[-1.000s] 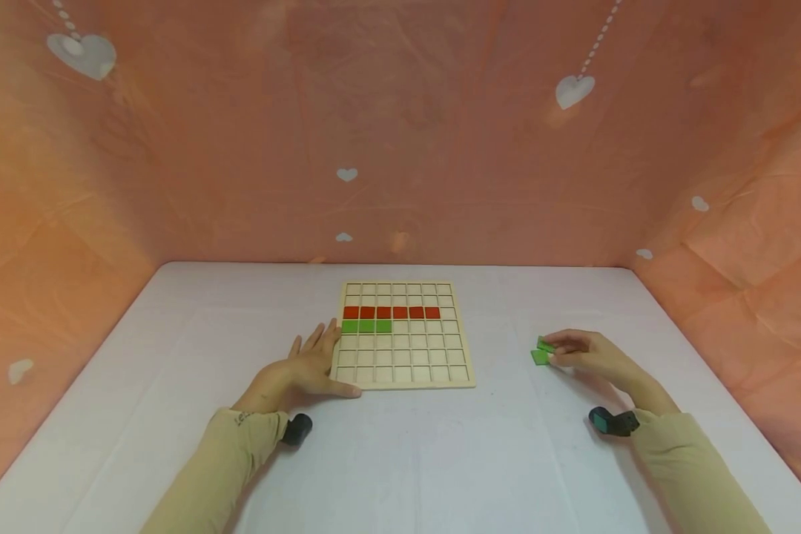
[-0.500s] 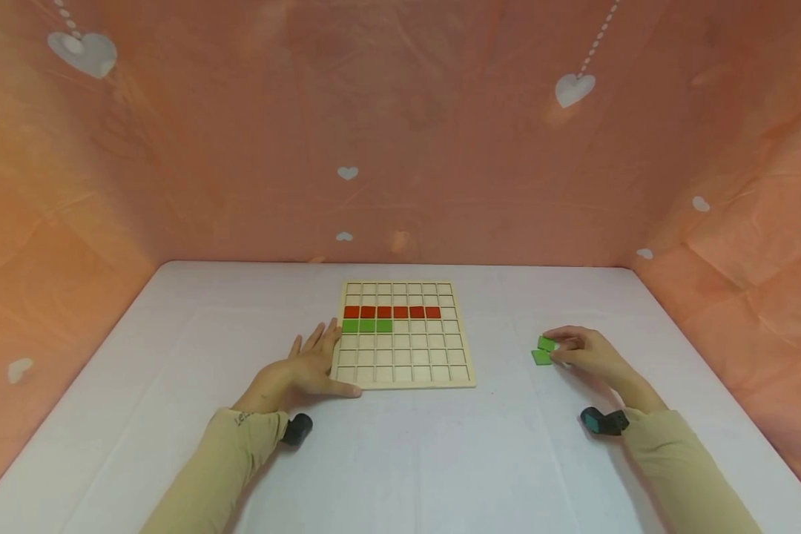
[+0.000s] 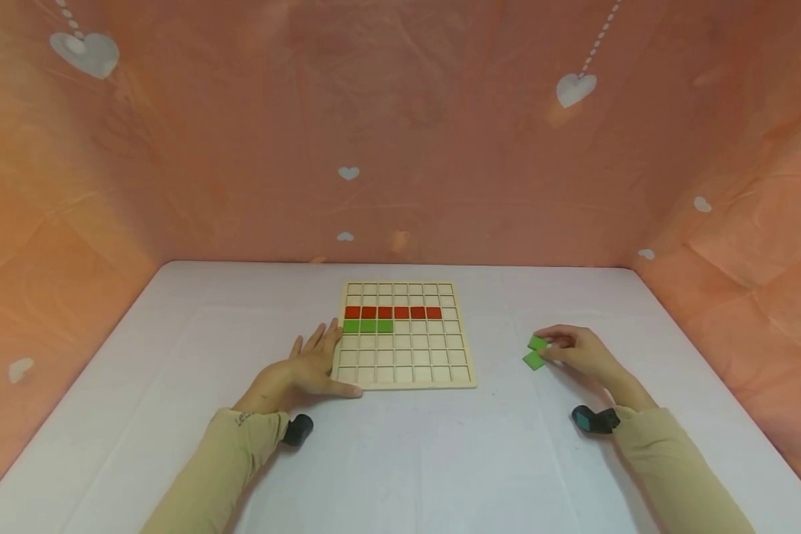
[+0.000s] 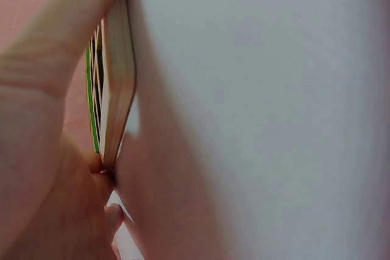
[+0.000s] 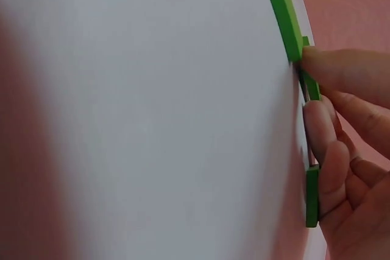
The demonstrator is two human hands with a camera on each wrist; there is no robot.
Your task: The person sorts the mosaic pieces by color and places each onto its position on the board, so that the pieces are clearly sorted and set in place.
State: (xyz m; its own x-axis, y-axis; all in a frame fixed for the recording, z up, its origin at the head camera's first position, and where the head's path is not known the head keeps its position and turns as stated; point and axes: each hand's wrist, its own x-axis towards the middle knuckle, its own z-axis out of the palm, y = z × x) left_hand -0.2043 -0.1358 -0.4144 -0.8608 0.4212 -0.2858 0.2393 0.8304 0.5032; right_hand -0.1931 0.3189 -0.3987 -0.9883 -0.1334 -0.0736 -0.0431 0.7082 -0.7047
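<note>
A pale wooden grid board [image 3: 407,374] lies flat on the table, with a row of several red tiles [image 3: 402,313] and three green tiles [image 3: 368,326] below them at the left. Along its left side and front corner rests my left hand [image 3: 307,368], fingers spread and straight, thumb at the front edge. To the right of the board, my right hand [image 3: 584,352] has curled fingers and holds loose green tiles [image 3: 533,360] at its fingertips. In the right wrist view the thumb touches a tilted green tile [image 5: 285,24]; another green tile [image 5: 312,196] lies against the lower fingers.
A white cloth [image 3: 400,467] covers the table. Orange sheeting with white hearts [image 3: 576,90] rises behind and at both sides. A dark wrist device [image 3: 298,430] sits at the left cuff, another wrist device [image 3: 594,420] at the right.
My right hand has shifted a little to the left, and the loose green tiles have moved and turned with it. The left hand and the board stay in place.
</note>
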